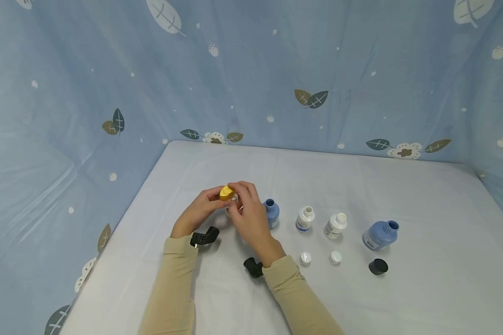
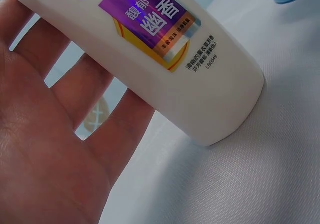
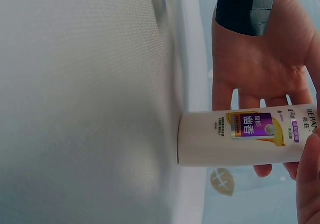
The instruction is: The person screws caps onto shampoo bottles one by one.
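My left hand [image 1: 199, 209] grips a white body wash bottle [image 3: 205, 139] with a purple label, its fingers passing behind the bottle in the left wrist view. Atop the bottle, a yellow cap [image 1: 226, 193] shows between both hands in the head view. The fingers of my right hand [image 1: 251, 218] pinch this cap from the right. Whether the cap is seated or loose I cannot tell. Most of the bottle is hidden by the hands in the head view. Close beside the right hand stands an uncapped blue bottle [image 1: 272, 215], partly covered.
Two small uncapped white bottles [image 1: 304, 219] [image 1: 335, 226] stand to the right, then another uncapped blue bottle [image 1: 379, 236]. In front of them lie two white caps [image 1: 305, 258] [image 1: 335, 257] and a black cap [image 1: 378, 266]. A patterned blue curtain [image 1: 251, 70] borders the white table [image 1: 436, 204].
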`<state>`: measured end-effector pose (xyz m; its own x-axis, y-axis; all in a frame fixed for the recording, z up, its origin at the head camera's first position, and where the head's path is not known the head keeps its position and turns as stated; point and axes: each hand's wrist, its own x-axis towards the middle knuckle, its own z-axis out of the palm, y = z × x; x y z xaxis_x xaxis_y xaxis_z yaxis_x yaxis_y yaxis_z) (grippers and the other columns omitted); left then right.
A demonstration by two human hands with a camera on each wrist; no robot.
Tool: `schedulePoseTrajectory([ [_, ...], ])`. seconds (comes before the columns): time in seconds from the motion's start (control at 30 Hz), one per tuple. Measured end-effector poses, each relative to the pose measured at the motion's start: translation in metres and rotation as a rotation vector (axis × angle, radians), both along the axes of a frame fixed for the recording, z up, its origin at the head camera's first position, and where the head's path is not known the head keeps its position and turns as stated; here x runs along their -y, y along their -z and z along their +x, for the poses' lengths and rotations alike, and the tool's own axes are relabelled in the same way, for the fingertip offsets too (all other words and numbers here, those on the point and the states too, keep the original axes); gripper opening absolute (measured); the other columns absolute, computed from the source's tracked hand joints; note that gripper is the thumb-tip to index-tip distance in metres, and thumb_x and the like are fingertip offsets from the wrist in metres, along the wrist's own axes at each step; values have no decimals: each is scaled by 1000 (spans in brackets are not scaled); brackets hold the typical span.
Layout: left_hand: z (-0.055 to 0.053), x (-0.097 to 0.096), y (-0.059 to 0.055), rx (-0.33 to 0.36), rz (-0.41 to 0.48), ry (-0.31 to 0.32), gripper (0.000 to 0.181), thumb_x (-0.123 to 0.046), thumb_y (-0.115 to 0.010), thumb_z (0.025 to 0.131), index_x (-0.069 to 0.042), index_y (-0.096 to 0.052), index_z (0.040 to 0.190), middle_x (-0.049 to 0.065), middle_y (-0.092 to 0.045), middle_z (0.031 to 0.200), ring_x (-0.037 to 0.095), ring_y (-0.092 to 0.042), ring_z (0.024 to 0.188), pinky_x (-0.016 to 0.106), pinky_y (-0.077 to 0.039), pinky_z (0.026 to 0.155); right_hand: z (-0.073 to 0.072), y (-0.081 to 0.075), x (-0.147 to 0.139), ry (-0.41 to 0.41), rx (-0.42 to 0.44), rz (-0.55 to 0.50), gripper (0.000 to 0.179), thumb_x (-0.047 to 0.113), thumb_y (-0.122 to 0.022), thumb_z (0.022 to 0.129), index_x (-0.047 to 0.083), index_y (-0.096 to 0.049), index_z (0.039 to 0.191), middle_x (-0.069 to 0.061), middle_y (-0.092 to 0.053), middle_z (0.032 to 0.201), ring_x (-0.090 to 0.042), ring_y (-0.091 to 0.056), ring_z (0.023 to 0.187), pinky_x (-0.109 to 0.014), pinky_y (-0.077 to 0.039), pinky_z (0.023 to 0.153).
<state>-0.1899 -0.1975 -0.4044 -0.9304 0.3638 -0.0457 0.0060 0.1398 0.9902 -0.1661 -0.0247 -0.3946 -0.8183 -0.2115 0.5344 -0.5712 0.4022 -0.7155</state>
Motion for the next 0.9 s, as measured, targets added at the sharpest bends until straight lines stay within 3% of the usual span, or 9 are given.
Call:
schedulePoseTrajectory([
  [0.23,9,-7,-18,0,-37,-14,36,-15,-58,87,-5,-53,121,10,-54,116,23,-48,107,43,-32,94,0,-1,-1,15,-3,-4,34,11,-51,85,14,-53,118,-2,-45,114,-5,-46,67,-16,-41,53],
  [0.37,10,-9,-22,4,-33,-19,35,-14,-57,87,-3,-53,120,10,-56,114,23,-49,104,41,-33,93,-1,-1,-1,32,-14,-2,33,8,-51,85,13,-53,117,-2,-46,110,-5,-47,67,-16,-42,57],
  [0.67,12,-10,-24,5,-42,-34,34,-13,-56,87,-1,-54,118,9,-56,112,23,-50,101,39,-36,91,-1,-3,-1,50,5,10,32,5,-48,86,15,-54,116,-1,-47,107,-5,-47,62,-16,-43,59],
  [0.9,11,-9,-22,-8,-67,-40,35,-15,-58,86,-5,-54,120,8,-55,110,22,-47,98,41,-34,89,0,-4,-1,54,11,20,33,7,-50,85,15,-54,117,-1,-49,101,-6,-49,69,-17,-43,59],
])
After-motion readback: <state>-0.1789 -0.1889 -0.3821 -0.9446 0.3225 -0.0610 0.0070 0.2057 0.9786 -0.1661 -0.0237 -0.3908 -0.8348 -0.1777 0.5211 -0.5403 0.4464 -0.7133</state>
